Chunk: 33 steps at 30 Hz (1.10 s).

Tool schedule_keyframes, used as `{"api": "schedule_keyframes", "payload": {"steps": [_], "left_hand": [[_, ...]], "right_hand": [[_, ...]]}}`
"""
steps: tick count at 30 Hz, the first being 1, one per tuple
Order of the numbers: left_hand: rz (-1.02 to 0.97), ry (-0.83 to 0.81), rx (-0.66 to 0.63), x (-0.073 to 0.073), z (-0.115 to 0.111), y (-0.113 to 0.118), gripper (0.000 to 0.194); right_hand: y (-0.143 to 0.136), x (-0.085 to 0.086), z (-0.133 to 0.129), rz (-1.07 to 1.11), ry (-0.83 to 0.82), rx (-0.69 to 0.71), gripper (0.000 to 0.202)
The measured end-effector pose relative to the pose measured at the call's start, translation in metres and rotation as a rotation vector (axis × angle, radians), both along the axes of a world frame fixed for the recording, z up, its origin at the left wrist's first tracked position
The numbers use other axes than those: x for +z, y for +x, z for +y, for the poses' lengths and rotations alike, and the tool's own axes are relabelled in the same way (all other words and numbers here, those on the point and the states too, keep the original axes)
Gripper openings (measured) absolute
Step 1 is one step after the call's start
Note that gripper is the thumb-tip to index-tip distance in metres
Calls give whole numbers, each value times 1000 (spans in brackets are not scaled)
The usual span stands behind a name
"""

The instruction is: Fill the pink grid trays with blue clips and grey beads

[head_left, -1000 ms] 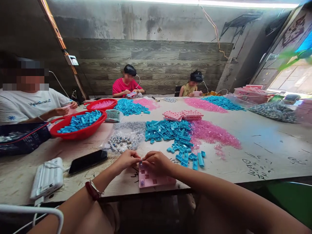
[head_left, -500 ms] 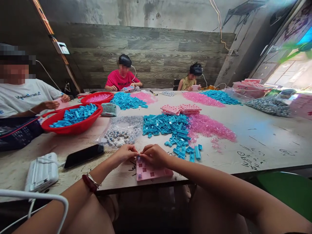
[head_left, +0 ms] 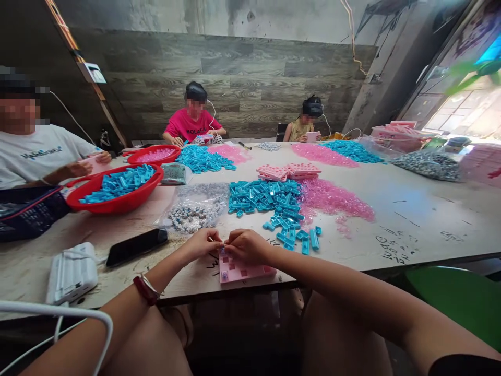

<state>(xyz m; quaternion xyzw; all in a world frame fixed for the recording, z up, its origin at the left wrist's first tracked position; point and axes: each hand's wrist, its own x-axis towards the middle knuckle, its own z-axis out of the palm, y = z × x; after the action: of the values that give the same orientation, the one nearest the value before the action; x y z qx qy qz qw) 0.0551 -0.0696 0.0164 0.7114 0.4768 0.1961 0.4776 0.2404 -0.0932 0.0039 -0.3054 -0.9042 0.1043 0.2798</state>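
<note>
A pink tray (head_left: pixel 245 273) with square holes lies near the table's front edge. Over its far left corner my left hand (head_left: pixel 205 243) and my right hand (head_left: pixel 246 245) meet with fingertips pinched together. Whatever is between the fingers is too small to make out. A small clear piece (head_left: pixel 224 275) sits in the tray's near left corner. Beyond my hands are a heap of blue plastic pieces (head_left: pixel 262 196), a heap of clear pink pieces (head_left: pixel 336 198) and a clear bag of small beads (head_left: pixel 191 214).
Left stand a red basket (head_left: pixel 113 206) of blue pieces, a black phone (head_left: pixel 136 247) and a white power bank (head_left: pixel 72 271) with a cable. Pink trays (head_left: pixel 287 171) lie stacked behind the heaps. Three people sit around the table. A green stool (head_left: pixel 450 297) is at right.
The camera view has shifted slightly. Both hands remain pinched together over the same corner of the tray. The person in pink has moved a hand towards the blue pieces.
</note>
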Motion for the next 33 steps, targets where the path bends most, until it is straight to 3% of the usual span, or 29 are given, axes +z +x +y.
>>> {"api": "schedule_keyframes", "payload": {"steps": [4,6,8,11,13,17,23,28,33], "left_hand": [[-36,-31,-15,0,5,-6,32],[-68,25,37,2,12,-14,31],[-54,190,206,4,21,-25,25],[180,528,426,5,34,-42,14],[393,657,414,3,40,-50,20],[600,650,329,-2,44,-57,25],[644,647,320,-8,50,-56,29],[638,661,297,-13,59,-52,23],[628,672,267,-12,56,-52,13]], "right_hand": [[4,10,11,11,-120,2,29],[11,12,26,27,-129,-29,23],[22,8,43,27,-59,-97,23],[37,-7,64,-65,23,-156,44],[43,-16,70,-124,25,-157,38],[49,-17,64,-143,16,-232,26],[57,-14,64,-141,89,-314,43],[60,-16,66,-152,16,-314,43],[66,-7,59,-169,-22,-396,47]]}}
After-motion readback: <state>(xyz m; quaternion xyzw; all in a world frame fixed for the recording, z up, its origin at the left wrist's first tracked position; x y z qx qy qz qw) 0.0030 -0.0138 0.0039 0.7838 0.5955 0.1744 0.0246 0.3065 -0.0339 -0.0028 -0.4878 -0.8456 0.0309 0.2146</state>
